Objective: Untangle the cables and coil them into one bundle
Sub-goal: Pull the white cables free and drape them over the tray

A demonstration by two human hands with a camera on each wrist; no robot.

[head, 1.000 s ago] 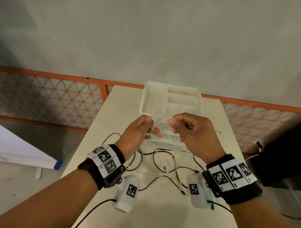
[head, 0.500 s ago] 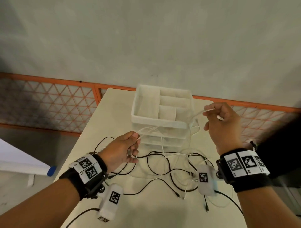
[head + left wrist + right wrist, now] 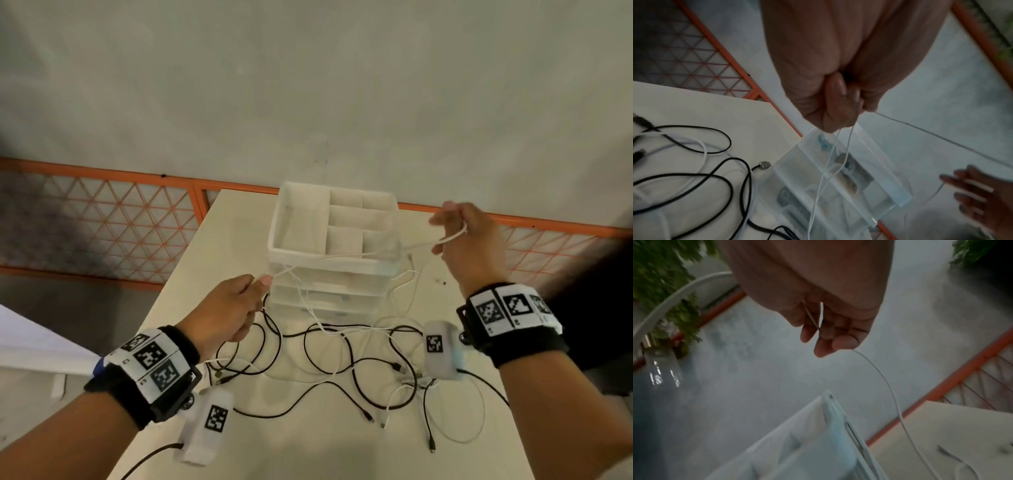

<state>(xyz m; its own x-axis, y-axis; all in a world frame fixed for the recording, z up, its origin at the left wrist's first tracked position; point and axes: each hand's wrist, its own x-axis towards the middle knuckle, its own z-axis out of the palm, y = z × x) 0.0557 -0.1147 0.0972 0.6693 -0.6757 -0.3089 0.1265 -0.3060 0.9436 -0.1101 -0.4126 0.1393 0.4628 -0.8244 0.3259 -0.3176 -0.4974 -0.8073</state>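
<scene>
A thin white cable (image 3: pixel 363 255) runs taut between my two hands, above the front of a white drawer organizer (image 3: pixel 334 274). My left hand (image 3: pixel 236 308) pinches it near the organizer's lower left; in the left wrist view its strands (image 3: pixel 840 154) hang down from the curled fingers (image 3: pixel 840 104). My right hand (image 3: pixel 459 236) is raised at the right with the white cable (image 3: pixel 888 386) looped over its fingers (image 3: pixel 830 340). Black cables (image 3: pixel 342 356) and more white cable (image 3: pixel 404 390) lie tangled on the table (image 3: pixel 308 445) below.
The organizer stands at the table's far middle, its top tray (image 3: pixel 284 236) divided into compartments. An orange-framed mesh fence (image 3: pixel 102 222) runs behind the table under a grey wall. Loose cable plugs (image 3: pixel 433 447) lie near the table's right front. A white sheet (image 3: pixel 27 339) shows at far left.
My hands, close together a second ago, have drawn apart. The right hand has risen up and to the right with the white cable, pulling it tight; the left has dropped low and left.
</scene>
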